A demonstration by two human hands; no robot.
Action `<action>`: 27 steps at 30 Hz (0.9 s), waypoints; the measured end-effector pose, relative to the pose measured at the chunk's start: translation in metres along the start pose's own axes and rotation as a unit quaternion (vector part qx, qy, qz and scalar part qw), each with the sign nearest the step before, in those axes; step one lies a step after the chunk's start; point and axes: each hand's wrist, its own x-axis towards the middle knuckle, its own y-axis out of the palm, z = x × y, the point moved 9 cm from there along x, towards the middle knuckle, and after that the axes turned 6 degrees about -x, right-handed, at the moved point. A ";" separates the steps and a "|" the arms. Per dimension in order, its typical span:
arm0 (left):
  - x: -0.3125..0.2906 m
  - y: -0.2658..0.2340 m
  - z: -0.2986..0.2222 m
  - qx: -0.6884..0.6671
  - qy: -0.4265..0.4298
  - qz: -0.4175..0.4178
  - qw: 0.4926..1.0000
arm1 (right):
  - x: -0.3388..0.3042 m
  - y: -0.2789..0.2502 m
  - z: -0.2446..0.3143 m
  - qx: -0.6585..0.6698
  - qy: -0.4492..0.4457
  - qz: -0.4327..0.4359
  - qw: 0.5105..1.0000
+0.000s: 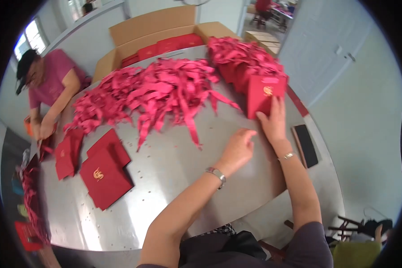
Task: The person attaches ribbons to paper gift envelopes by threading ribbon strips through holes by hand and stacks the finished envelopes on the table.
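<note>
At the far right of the shiny metal table [174, 165], the right hand [273, 123] lies flat, fingers spread, on a red paper envelope with gold emblem [263, 94], gripping nothing. The left hand [237, 149] hovers loosely curled and empty, near the heap of red ribbon strips [156, 91].

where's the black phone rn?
Head view, right side: the black phone lies flat near the right edge of the metal table, just right of the right hand and its wrist, below the red envelope.
</note>
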 end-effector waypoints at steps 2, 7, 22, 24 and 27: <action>-0.015 -0.001 -0.012 0.021 0.031 0.022 0.999 | -0.009 -0.011 -0.003 -0.016 -0.020 -0.004 1.000; -0.063 -0.052 -0.057 0.048 0.041 0.058 0.996 | -0.016 -0.019 -0.005 -0.010 -0.009 -0.019 1.000; -0.201 -0.409 -0.056 0.485 -0.149 -0.166 0.846 | -0.024 0.043 0.322 -0.003 -0.389 0.023 0.921; -0.204 -0.407 -0.053 0.436 -0.171 -0.177 0.866 | -0.023 0.055 0.324 -0.021 -0.385 0.116 0.915; -0.216 -0.387 -0.077 0.455 -0.151 -0.191 0.857 | -0.055 0.023 0.321 0.028 -0.421 0.136 0.896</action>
